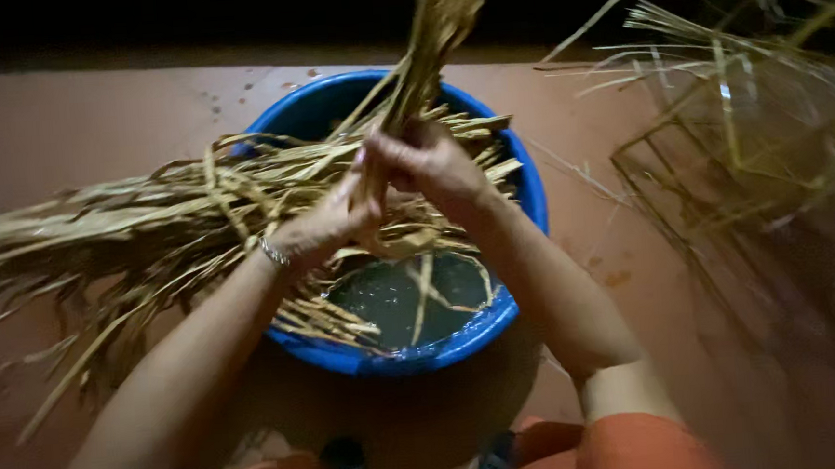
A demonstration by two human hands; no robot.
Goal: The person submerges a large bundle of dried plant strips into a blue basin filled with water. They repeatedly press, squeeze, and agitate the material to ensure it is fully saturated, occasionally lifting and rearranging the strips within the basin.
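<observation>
Holding a bunch of dry straw point(425, 41) above a blue basin point(520, 175), both hands meet over the middle of the basin. The straw is long, flat and pale yellow-brown, like dried leaves or reeds, and the strips look a little wet and shiny in places. The gripped bunch stands nearly upright and rises from the hands toward the top edge of the view, where its end is blurred. The left hand point(325, 226) is closed around the lower part of this bunch, with the fingers curled tight on the strips; a thin bracelet point(274, 253) sits on its wrist. The right hand point(428, 161) is also closed on the same bunch, just beside and slightly above the left one, and the two hands touch each other. The basin is round and stands on a reddish-brown floor point(63, 121). Inside it there is dark water point(392, 299), and several loose strips lie in the water and over the rim. A big pile of straw point(127, 223) lies across the left side of the basin and spreads far to the left on the floor. On the right, more straw stalks point(717, 71) are in view, but they are blurred.
</observation>
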